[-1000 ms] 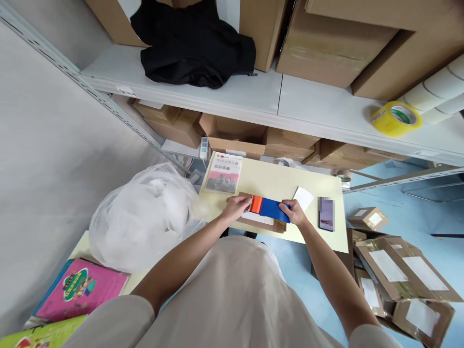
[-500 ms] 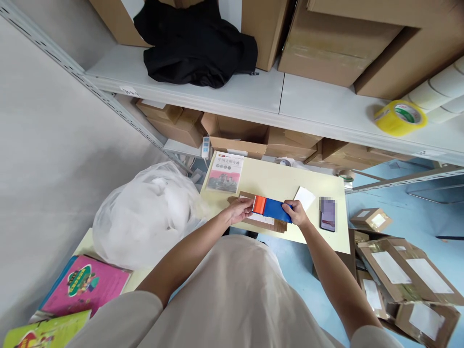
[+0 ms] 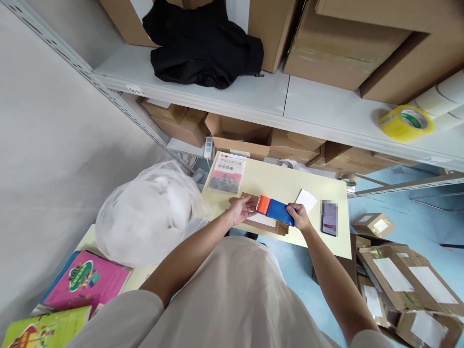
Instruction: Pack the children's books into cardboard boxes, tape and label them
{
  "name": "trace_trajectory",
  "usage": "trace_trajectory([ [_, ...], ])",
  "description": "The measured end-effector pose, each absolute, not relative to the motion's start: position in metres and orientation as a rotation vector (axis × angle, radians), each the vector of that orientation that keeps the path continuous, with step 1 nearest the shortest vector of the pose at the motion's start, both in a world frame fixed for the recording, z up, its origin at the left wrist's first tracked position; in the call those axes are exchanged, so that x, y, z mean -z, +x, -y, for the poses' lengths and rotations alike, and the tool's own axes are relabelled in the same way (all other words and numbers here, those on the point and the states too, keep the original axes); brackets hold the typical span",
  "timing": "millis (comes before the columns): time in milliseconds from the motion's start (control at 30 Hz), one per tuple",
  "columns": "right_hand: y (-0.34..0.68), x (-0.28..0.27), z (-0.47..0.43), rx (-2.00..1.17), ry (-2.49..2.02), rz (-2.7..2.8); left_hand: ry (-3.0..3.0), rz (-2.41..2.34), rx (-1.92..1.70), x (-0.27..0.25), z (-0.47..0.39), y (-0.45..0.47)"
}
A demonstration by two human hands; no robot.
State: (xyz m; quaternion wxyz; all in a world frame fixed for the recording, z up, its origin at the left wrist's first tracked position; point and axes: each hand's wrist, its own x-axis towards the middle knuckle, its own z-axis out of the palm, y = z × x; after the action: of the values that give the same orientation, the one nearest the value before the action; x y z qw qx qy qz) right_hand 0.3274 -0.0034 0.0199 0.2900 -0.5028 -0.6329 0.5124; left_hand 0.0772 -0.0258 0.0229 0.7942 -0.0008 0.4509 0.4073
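Head-worn view, looking down at a pale yellow table [image 3: 268, 176]: a blue-and-orange hand tool [image 3: 280, 211], apparently a tape dispenser, is held over a flat cardboard parcel [image 3: 281, 228] near the table's front edge. The right hand [image 3: 298, 216] grasps its blue end, fingers closed around it. The left hand [image 3: 242, 211] is released, palm turned up and fingers loosely spread; its fingertips are right at the tool's white toothed edge [image 3: 257, 204], and whether they touch cannot be told.

The likeliest harm is a nicked fingertip, should the right hand push or twist the teeth leftward. Gripped at one end only, the tool could also tip and drop onto the parcel. The parcel, so near the edge, might slide off if leaned on. To the right, a smartphone [image 3: 329, 220] lies near the table's end, where a swinging right forearm [image 3: 328, 270] could knock it down.
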Motion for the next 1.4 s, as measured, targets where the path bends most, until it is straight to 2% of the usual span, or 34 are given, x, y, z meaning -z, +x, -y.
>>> trace_trajectory([
  [300, 0.317, -0.029, 0.005, -1.366, -1.339, 1.770, 0.361, -1.200, -0.874, -0.028, 0.033, 0.064],
  [600, 0.305, -0.038, 0.005, -1.303, -1.397, 1.943, 0.565, -1.436, -0.949, -0.009, 0.036, -0.009],
  [1067, 0.308, -0.034, 0.007, -1.316, -1.419, 1.800, 0.587, -1.501, -1.024, 0.060, 0.058, 0.064],
  [1233, 0.309, -0.035, 0.008, -1.346, -1.407, 1.784, 0.762, -1.393, -0.999, 0.046, 0.067, 0.045],
  [1400, 0.307, -0.036, 0.006, -1.384, -1.403, 1.785, 1.360, -1.069, -0.775, 0.017, 0.047, 0.032],
])
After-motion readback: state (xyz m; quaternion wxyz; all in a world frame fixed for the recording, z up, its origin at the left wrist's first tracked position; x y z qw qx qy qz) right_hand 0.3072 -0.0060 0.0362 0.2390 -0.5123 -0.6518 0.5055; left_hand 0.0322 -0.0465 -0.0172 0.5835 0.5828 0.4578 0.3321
